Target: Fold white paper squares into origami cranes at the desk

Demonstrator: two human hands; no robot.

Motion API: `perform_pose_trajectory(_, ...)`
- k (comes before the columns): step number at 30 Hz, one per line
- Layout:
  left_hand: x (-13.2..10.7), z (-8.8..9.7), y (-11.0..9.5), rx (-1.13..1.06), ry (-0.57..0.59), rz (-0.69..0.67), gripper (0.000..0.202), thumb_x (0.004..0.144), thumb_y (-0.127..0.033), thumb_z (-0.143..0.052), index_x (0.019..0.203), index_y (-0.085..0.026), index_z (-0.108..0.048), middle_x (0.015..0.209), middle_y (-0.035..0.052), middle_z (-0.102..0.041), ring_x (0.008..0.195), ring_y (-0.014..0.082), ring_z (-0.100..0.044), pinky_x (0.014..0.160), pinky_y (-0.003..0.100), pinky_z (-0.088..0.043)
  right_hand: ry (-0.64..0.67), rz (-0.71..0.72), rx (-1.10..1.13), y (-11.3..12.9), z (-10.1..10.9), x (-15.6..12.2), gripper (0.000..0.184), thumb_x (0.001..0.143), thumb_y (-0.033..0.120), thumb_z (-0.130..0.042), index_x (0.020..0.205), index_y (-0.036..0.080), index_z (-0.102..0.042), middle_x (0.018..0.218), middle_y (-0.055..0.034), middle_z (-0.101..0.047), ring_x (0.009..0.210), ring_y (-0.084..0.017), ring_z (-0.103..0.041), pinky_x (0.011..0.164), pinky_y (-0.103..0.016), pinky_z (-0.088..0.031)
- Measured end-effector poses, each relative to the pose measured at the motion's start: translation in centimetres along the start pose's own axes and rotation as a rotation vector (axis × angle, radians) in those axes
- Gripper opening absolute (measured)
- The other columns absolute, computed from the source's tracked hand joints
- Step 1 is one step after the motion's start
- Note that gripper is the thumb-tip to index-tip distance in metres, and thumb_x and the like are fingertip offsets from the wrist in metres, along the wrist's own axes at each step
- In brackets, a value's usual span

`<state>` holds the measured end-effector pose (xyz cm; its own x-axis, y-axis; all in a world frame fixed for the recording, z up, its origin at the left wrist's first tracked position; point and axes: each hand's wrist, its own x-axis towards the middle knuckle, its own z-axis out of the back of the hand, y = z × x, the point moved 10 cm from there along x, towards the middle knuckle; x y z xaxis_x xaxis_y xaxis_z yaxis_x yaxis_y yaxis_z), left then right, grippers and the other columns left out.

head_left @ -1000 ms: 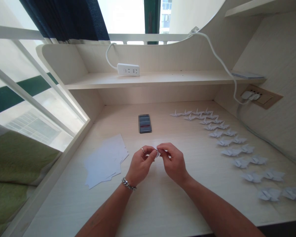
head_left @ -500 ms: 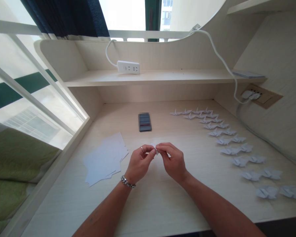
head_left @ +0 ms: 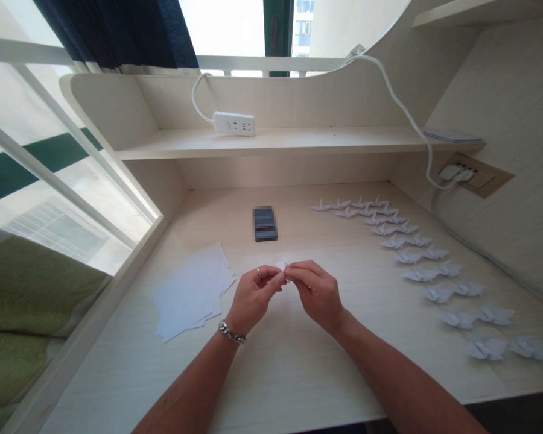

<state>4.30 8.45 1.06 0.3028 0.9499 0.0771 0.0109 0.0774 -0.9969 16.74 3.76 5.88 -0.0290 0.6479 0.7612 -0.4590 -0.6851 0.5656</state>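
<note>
A small folded piece of white paper is pinched between my two hands above the middle of the desk; most of it is hidden by the fingers. My left hand, with a ring and a chain bracelet, grips its left side between thumb and forefinger. On the other side my right hand pinches it with thumb and fingertips. The fingertips of both hands nearly meet. Left of my left hand lies a loose, fanned stack of white paper sheets. Folded paper cranes stand in rows to the right.
Behind the hands a dark phone-like rectangle, its face blurred, lies on the desk. A white power strip sits on the shelf. A white cable runs down to the wall socket at right.
Both hands stay in nearly the same place, fingers shifting slightly. A little more of the white paper shows above the fingertips. The whole view has drifted slightly.
</note>
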Motion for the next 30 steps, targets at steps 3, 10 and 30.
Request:
perform_pose_trajectory(3, 0.1, -0.1, 0.9, -0.076, 0.012, 0.082, 0.021, 0.076, -0.033, -0.07, 0.081, -0.013, -0.069, 0.076, 0.0053, -0.068, 0.07, 0.0136, -0.059, 0.069, 0.027, -0.049, 0.024, 0.033, -0.02, 0.1, 0.0, 0.1, 0.023, 0.085, 0.01, -0.059, 0.098, 0.025, -0.07, 0.093, -0.0049, -0.07, 0.089, -0.017, -0.065, 0.079, -0.032, -0.056)
perform_pose_trajectory(10, 0.1, -0.1, 2.3, -0.225, 0.0, 0.135, 0.02, 0.075, -0.032, -0.072, 0.083, -0.014, -0.07, 0.078, 0.0058, -0.068, 0.075, 0.0141, -0.06, 0.073, 0.027, -0.049, 0.047, 0.023, -0.03, 0.2, -0.4, 0.3, 0.022, 0.086, 0.011, -0.058, 0.099, 0.024, -0.071, 0.093, -0.0049, -0.071, 0.089, -0.016, -0.064, 0.079, -0.03, -0.055)
perform_pose_trajectory(30, 1.0, 0.4, 1.4, -0.19, -0.073, 0.075, 0.026, 0.067, -0.034, -0.077, 0.079, -0.012, -0.07, 0.069, 0.0039, -0.068, 0.067, 0.0123, -0.061, 0.069, 0.026, -0.05, -0.039, -0.277, 0.148, -2.5, -0.7, 0.5, 0.016, 0.083, 0.019, -0.064, 0.093, 0.024, -0.075, 0.093, -0.0049, -0.073, 0.087, -0.018, -0.067, 0.082, -0.033, -0.054)
